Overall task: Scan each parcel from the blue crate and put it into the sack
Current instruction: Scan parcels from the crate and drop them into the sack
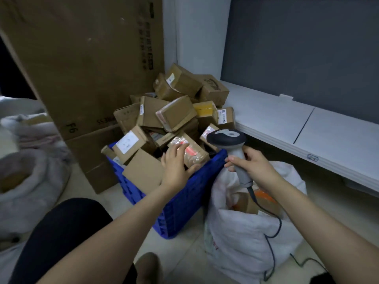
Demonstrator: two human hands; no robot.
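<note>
The left hand [176,162] lies over a tape-wrapped parcel [193,153] at the near corner of the blue crate [184,201]. Its fingers are spread across the top and the thumb is hooked against the near edge, a half-closed hold with the parcel not lifted clear. The right hand [253,162] is wrapped fully round the handle of the scanner [226,138], whose head points at the parcel; a red glow falls on the glossy tape and the fingers. The fingers may cover the label and the tape may glare, so the scan could fail; whether a barcode faces up cannot be told. The parcel sits among a heap of parcels [176,111] piled above the crate's rim, so pulling it out could tip its neighbours onto the floor. The scanner's cable [273,230] trails over the mouth of the white sack [246,238], just right of the crate and already holding some boxes, and a dropped parcel could snag it. A tall carton [86,58] leans behind the crate.
</note>
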